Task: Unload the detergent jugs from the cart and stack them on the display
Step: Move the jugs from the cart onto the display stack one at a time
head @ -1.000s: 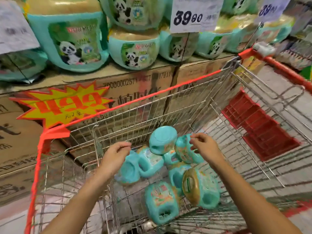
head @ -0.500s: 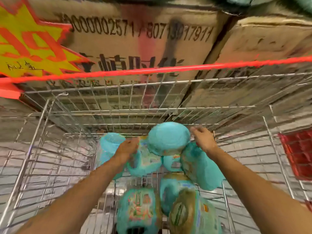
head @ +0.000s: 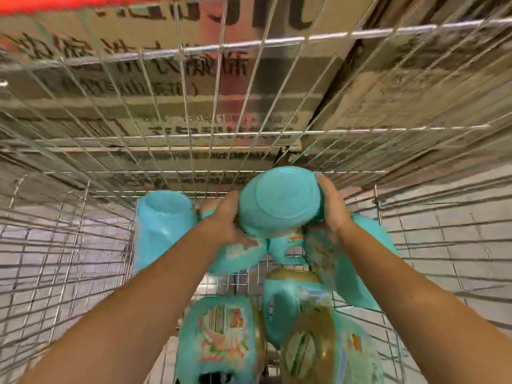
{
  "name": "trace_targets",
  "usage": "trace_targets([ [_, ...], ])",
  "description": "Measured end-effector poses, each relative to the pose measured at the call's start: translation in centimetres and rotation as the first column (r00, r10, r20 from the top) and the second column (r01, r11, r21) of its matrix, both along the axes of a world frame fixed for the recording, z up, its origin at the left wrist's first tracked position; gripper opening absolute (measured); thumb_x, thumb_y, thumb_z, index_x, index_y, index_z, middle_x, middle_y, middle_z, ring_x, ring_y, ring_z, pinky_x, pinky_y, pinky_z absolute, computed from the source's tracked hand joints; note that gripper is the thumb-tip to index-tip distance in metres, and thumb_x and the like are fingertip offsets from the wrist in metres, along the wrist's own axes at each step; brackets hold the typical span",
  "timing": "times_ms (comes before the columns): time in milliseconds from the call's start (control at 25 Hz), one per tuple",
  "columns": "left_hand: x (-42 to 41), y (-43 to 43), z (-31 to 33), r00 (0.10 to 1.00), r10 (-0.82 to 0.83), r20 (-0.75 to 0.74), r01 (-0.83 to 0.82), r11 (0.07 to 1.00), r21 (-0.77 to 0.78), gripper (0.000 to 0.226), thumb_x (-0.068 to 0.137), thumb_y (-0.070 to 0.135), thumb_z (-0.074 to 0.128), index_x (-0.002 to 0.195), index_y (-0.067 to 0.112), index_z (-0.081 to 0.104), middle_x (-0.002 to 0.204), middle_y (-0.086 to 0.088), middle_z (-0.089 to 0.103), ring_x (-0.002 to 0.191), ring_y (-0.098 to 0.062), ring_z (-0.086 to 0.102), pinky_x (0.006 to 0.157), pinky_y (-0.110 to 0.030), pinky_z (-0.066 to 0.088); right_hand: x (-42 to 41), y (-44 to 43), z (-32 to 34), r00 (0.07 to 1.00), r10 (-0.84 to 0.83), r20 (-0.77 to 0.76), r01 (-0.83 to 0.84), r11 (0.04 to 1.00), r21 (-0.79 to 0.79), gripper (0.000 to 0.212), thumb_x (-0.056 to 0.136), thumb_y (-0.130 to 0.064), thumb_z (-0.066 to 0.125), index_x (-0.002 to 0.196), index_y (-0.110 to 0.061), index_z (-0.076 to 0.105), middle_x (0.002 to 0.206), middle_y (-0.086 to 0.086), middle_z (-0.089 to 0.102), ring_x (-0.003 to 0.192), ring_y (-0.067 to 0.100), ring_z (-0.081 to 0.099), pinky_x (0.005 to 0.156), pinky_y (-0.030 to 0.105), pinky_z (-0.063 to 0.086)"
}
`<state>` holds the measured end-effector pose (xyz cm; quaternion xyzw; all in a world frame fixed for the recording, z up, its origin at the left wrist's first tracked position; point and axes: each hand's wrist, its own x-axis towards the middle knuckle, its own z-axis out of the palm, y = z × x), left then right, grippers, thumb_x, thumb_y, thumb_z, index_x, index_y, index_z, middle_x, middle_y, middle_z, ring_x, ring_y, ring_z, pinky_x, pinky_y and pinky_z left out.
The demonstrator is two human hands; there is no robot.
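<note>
Several teal detergent jugs lie piled in the wire cart [head: 83,245]. The topmost jug [head: 279,200] points its round base at me. My left hand [head: 224,220] grips its left side and my right hand [head: 331,206] grips its right side, fingers curled over the rim. Another jug [head: 163,225] stands to the left, base up. Two more jugs, one [head: 221,336] and a second [head: 321,347], lie close to me with labels showing. The display is out of view.
The cart's wire front wall [head: 249,106] rises just behind the jugs. Stacked cardboard boxes [head: 415,79] with printed text stand beyond it. The red cart rim [head: 55,4] crosses the top left. Tiled floor shows through the mesh on both sides.
My head has dropped closer into the cart. Both hands have closed in from resting on separate jugs to clasp the topmost jug from either side.
</note>
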<state>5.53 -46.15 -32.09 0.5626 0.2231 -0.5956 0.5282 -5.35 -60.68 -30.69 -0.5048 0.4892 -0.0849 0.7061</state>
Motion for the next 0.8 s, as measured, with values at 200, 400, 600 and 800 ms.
trace_targets([
  [200, -1.3, 1.2, 2.5, 0.992, 0.086, -0.097, -0.093, 0.993, -0.069, 0.031, 0.095, 0.025, 0.045, 0.080, 0.014, 0.069, 0.068, -0.003, 0.071, 0.076, -0.026, 0.064, 0.075, -0.039, 0.049, -2.5, 2.2, 1.9, 0.995, -0.076, -0.068, 0.082, 0.992, 0.100, 0.047, 0.097, -0.042, 0.045, 0.111, -0.002, 0.065, 0.101, 0.014, 0.073, 0.093, 0.033, 0.068, 0.077, 0.037, 0.059],
  [400, -4.2, 5.3, 6.1, 0.978, 0.131, -0.165, -0.144, 0.987, -0.068, 0.011, 0.095, 0.020, 0.049, 0.095, 0.016, 0.060, 0.078, -0.002, 0.063, 0.076, -0.021, 0.057, 0.070, -0.032, 0.050, -5.7, 6.0, 5.1, 0.989, -0.086, -0.122, 0.095, 0.993, 0.070, 0.046, 0.090, -0.030, 0.063, 0.117, 0.005, 0.052, 0.109, 0.021, 0.061, 0.099, 0.033, 0.063, 0.087, 0.052, 0.051],
  [600, -7.9, 9.5, 13.2, 0.985, 0.168, -0.033, -0.169, 0.985, -0.038, 0.019, 0.090, 0.001, 0.041, 0.087, 0.014, 0.055, 0.070, -0.007, 0.057, 0.058, -0.022, 0.057, 0.057, -0.030, 0.048, -11.4, 8.8, 9.9, 0.998, -0.006, -0.060, 0.014, 0.991, 0.136, 0.011, 0.089, -0.015, 0.055, 0.091, -0.021, 0.064, 0.085, -0.001, 0.064, 0.078, 0.015, 0.061, 0.066, 0.029, 0.044],
  [800, -10.2, 13.5, 19.3, 0.918, 0.370, 0.139, -0.339, 0.918, -0.207, 0.061, 0.084, -0.014, 0.040, 0.117, 0.036, 0.050, 0.084, 0.006, 0.069, 0.055, -0.010, 0.067, 0.046, -0.021, 0.052, -11.8, 10.4, 16.5, 0.987, 0.153, -0.044, -0.148, 0.983, 0.106, 0.027, 0.086, -0.021, 0.063, 0.112, -0.029, 0.060, 0.098, -0.004, 0.068, 0.081, 0.011, 0.064, 0.069, 0.028, 0.045],
])
